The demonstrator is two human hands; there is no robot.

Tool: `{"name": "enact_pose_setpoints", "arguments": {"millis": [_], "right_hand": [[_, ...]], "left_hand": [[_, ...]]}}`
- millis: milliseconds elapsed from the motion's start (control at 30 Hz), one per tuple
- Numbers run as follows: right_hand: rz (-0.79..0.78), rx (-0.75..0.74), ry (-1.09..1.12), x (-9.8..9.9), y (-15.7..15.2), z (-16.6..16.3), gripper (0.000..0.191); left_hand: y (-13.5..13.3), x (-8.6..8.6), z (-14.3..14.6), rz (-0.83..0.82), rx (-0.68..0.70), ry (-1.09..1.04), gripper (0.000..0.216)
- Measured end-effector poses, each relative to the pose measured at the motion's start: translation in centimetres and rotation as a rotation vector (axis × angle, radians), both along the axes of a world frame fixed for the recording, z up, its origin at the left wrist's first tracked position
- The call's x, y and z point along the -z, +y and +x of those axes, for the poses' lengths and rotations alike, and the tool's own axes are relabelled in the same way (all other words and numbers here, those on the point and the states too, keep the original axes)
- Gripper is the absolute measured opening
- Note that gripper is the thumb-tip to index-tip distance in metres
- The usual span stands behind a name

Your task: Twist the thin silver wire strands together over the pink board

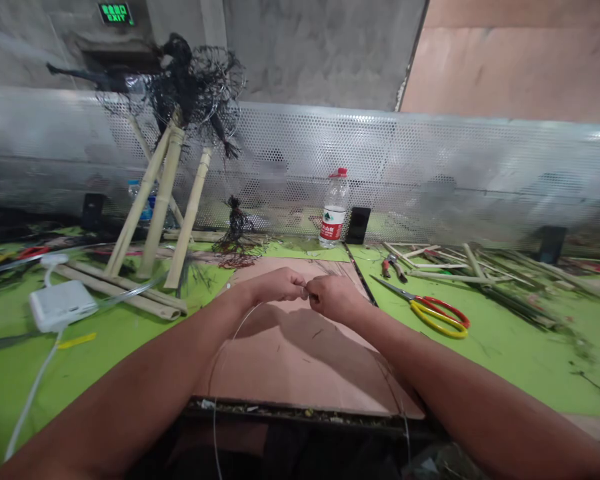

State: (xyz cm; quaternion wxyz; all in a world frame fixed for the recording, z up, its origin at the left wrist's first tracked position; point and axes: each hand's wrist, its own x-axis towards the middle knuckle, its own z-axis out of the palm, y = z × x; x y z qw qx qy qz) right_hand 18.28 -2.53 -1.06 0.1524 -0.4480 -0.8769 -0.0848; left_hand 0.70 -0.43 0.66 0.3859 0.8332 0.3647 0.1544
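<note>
My left hand [284,285] and my right hand [334,297] meet above a brown board [260,373], both closed in a pinch. Between them a short bit of thin wire shows at the fingertips. A thin pale wire [230,343] curves down from my left hand past the board's near edge. Another stretch of thin wire hangs below my right forearm, and I cannot tell whether it is the same piece. Right of my right hand lie scissors [437,317] with red and yellow handles, blades pointing left.
Bamboo tubes [163,207] topped with a black wire tangle stand at left, near a white power adapter [63,305]. A water bottle [334,213] stands at the back by a perforated metal screen [290,140]. Pliers [394,267] and bamboo strips [475,263] lie right.
</note>
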Motion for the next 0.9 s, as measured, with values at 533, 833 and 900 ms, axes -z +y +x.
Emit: {"name": "enact_pose_setpoints", "arguments": {"millis": [533, 833, 900], "right_hand": [[-1.325, -0.281, 0.908, 0.4, 2.2, 2.8, 0.044], [-1.063, -0.212, 0.723, -0.1, 2.4, 2.5, 0.03], [-0.956, -0.16, 0.674, -0.4, 2.2, 2.3, 0.028]], "left_hand": [[-0.3, -1.1, -0.9, -0.025, 0.081, -0.107, 0.026], [-0.2, -0.5, -0.6, -0.036, 0.105, -0.032, 0.032], [-0.1, -0.4, -0.6, -0.021, 0.096, -0.004, 0.031]]}}
